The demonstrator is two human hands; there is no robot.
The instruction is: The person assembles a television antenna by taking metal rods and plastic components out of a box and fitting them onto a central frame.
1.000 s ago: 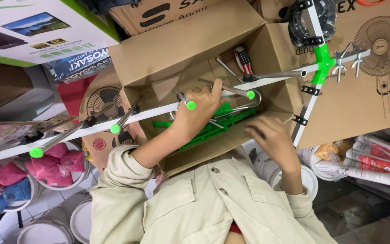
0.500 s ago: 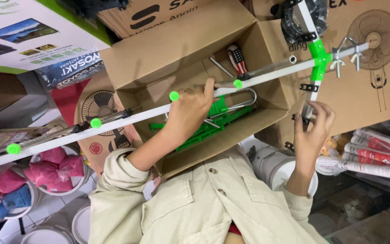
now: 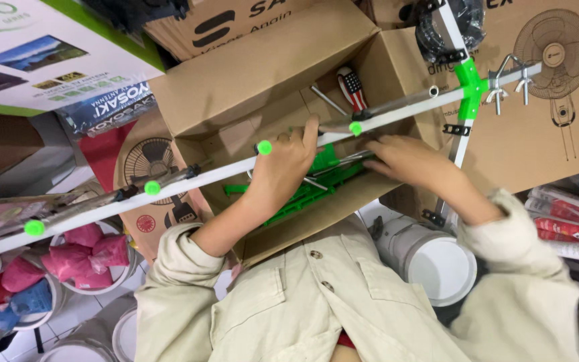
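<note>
Holding the rod (image 3: 236,171) with our left hand (image 3: 283,164), fingers curled over it near its middle, just beside one green cap (image 3: 264,147). Rod's long axis runs diagonally, low at frame left to high at frame right, crossing over the open box (image 3: 249,80) and ending at the green bracket (image 3: 469,79) where the cross bar (image 3: 459,144) meets it. Our right hand (image 3: 407,159) sits just below the rod, right of the second green cap (image 3: 355,127), fingers stretched flat toward the box interior; it looks loose, not gripping anything, though the fingertips are partly hidden by the rod so we can't be fully sure. So: left hand is on the rod, right hand is near but under it, closer to the bracket end. Inside the box, beneath both hands, lie green plastic parts (image 3: 303,194), and a screwdriver (image 3: 353,87) rests against the far wall. White bucket (image 3: 437,265) sits below our right forearm.
</note>
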